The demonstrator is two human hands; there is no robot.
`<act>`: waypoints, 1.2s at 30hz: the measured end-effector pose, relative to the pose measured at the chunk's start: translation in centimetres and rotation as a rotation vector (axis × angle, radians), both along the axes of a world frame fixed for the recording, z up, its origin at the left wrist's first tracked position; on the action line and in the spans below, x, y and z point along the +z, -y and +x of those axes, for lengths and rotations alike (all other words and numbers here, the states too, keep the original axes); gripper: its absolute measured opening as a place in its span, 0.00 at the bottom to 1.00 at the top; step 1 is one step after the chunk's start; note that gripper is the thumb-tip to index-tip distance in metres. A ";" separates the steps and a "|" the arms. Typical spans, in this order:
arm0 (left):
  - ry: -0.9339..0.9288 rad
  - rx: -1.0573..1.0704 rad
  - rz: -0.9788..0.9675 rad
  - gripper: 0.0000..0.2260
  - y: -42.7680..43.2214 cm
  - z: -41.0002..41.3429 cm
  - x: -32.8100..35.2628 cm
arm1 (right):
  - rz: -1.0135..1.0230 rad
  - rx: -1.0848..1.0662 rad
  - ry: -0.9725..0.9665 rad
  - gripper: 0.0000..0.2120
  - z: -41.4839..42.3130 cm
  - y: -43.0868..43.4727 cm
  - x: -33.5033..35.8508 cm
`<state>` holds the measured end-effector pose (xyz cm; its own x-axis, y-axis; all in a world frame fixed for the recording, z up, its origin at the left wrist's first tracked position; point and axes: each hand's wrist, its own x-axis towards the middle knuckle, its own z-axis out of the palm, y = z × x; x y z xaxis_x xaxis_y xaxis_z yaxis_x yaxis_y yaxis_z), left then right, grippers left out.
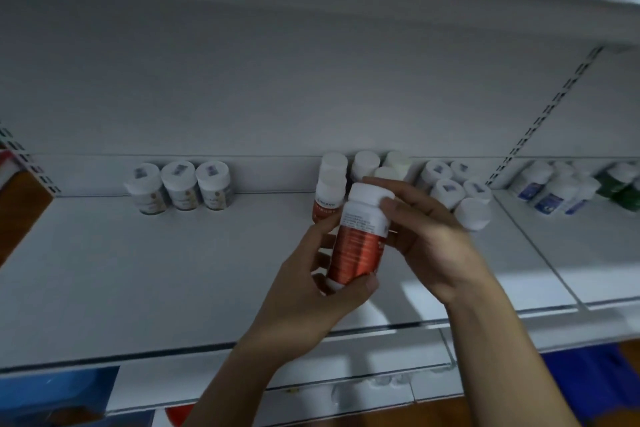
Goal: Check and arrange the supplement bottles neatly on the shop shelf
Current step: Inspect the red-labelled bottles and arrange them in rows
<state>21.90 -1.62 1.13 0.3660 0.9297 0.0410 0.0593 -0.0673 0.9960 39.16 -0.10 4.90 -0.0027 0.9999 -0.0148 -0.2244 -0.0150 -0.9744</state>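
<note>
Over the middle of the white shelf (pixel 156 270), seen from the head camera, both hands hold one orange-labelled supplement bottle (pixel 358 243) in the air, its white cap tipped away toward the back panel. The left hand (pixel 304 298) grips the lower end, thumb curled under the base and fingers wrapped along the left side. The right hand (pixel 429 239) grips the top, thumb pressed on the cap's near edge and fingers curled over its far side.

Just behind, more orange-labelled bottles (pixel 327 191) stand against the back panel. Well to their left, three beige-labelled bottles (pixel 180 189) stand in a row, touching. A cluster of white-capped bottles (pixel 460 191) stands right of the hands. Beyond a slotted upright (pixel 540 121), the neighbouring bay holds blue-labelled bottles (pixel 550 191) and green bottles (pixel 623 187).
</note>
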 end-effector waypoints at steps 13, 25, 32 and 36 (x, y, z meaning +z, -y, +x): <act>-0.003 0.145 0.007 0.30 -1.3 0.3 -0.4 | -0.069 -0.133 -0.056 0.14 -1.5 -1.5 -0.3; -0.018 0.045 -0.035 0.13 -1.1 1.3 0.9 | 0.014 0.047 -0.245 0.27 0.9 -1.1 -0.6; -0.106 0.035 -0.033 0.17 -0.8 1.7 0.5 | 0.023 0.028 -0.255 0.28 1.2 -1.3 -1.1; -0.194 0.148 0.022 0.26 -0.8 1.7 0.1 | 0.015 -0.004 -0.267 0.28 0.8 -1.5 -1.7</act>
